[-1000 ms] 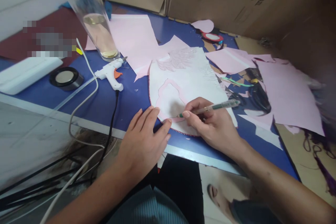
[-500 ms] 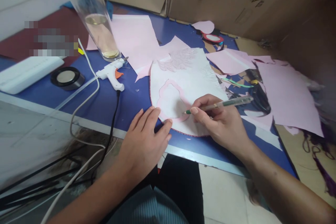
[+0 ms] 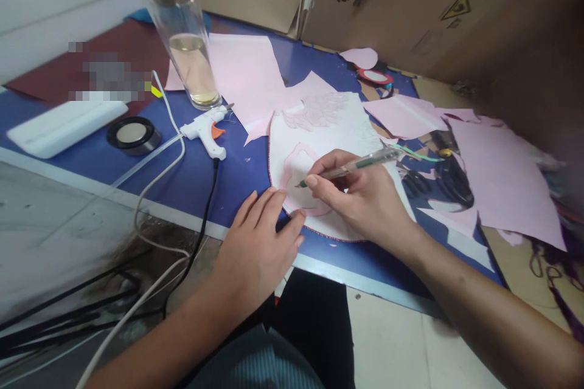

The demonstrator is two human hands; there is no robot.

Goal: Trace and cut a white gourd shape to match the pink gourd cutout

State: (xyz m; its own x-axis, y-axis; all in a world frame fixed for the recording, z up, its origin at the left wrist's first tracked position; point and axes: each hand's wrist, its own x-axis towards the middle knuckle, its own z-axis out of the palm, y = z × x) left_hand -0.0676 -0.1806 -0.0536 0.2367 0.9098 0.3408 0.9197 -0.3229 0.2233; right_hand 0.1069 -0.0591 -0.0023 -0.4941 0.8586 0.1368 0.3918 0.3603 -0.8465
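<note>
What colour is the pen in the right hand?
Green inside a clear barrel; the pen shows best in the head view.

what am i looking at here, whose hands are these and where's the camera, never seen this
No machine here: these are one person's own bare hands, filmed by a camera worn on the head, looking forward and down. The left hand lies flat at the near edge of a white sheet on the blue table. The right hand grips a green pen, its tip on a pink-edged shape on that sheet. Around them lie pink paper pieces, a white glue gun, a tall glass jar and cardboard boxes at the back.
</note>
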